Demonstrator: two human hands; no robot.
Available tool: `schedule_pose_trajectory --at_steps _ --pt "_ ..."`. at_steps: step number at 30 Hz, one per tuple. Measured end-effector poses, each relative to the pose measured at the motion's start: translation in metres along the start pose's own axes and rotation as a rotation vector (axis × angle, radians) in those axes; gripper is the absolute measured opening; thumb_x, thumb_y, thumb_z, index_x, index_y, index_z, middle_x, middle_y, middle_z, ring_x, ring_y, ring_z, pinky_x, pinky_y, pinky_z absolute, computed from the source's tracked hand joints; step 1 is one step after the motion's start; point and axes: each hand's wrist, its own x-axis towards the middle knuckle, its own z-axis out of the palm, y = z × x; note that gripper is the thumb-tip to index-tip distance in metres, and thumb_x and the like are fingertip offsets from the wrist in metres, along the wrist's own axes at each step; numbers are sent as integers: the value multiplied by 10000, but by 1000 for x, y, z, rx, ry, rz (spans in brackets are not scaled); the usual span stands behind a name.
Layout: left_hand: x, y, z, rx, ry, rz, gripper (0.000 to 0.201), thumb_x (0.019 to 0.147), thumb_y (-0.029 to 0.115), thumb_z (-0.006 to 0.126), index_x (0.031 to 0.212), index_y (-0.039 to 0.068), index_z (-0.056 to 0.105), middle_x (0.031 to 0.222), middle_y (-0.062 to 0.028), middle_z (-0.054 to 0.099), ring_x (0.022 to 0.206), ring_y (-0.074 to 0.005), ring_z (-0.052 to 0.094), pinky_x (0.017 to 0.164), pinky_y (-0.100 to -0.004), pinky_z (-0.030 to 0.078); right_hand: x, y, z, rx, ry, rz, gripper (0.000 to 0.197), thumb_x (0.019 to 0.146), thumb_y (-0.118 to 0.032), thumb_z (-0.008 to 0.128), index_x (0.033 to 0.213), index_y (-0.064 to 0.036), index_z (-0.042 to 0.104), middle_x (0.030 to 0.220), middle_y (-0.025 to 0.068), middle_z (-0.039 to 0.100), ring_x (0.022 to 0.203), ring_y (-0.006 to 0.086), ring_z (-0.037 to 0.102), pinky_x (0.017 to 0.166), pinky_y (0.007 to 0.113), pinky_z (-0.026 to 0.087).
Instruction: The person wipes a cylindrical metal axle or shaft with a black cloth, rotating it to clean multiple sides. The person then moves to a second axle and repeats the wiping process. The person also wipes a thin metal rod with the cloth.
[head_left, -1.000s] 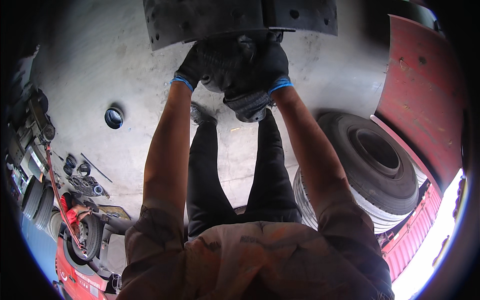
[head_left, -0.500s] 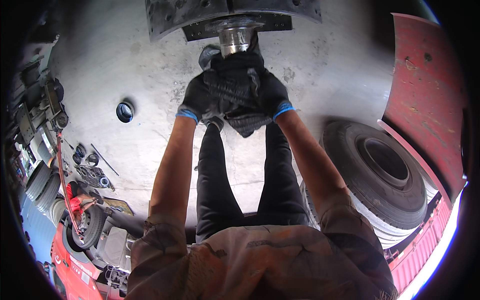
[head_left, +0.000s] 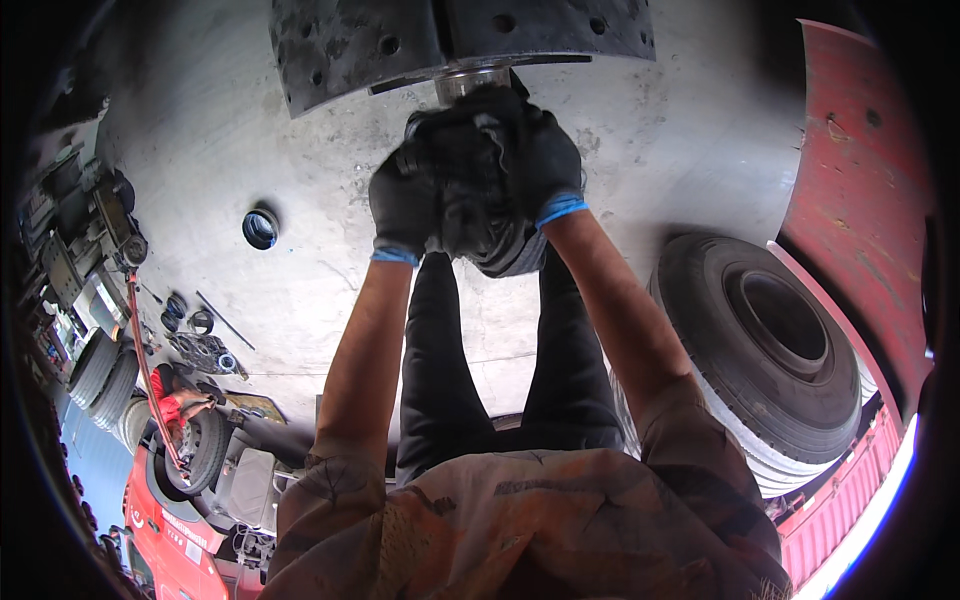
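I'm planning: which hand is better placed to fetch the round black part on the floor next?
Probably the left hand: it's nearer the round black part, which lies leftward; the right hand is beyond the dark bundle.

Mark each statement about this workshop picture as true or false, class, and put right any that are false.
1. The left hand and right hand both wear black gloves with blue cuffs. True.
2. The hands are gripping a wrench. False: they grip a bunched black cloth.
3. In the picture, bare metal of a shaft shows between the cloth and the curved brake shoes. True.
4. The brake shoes have no holes. False: several round holes show in them.
5. A large tire is on the person's right. True.
6. The person wears white shorts. False: they wear long black trousers.
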Motion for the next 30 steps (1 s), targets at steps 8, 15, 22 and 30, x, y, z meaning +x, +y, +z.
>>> schedule_pose_trajectory --at_steps 8,15,22,30 --pt "61 5 4 -216 -240 3 279 892 142 538 1147 42 594 1077 -94 654 948 -162 600 825 -290 489 42 8 4 152 113 -158 344 849 -326 562 1099 -91 587 1011 199 627 920 396 594 774 441 489" --pt "42 -5 -4 290 -579 120 344 855 260 597 1135 60 605 1007 -132 677 945 -252 635 812 -323 496 18 23 4 219 -166 53 406 938 -388 420 1063 -55 617 948 230 644 920 438 580 776 466 473" --pt "1 -9 -11 573 -544 261 262 854 269 539 963 47 625 923 -224 644 893 -398 607 740 -452 506 -52 38 6 153 -319 84 295 896 -276 476 1044 -41 572 912 230 644 887 416 606 761 476 477" --pt "-17 -36 -15 637 -752 160 285 838 263 564 1015 43 606 968 -220 646 954 -400 592 788 -417 496 -87 41 13 185 -297 139 272 872 -235 495 1029 -35 593 881 243 640 860 428 604 737 484 478"
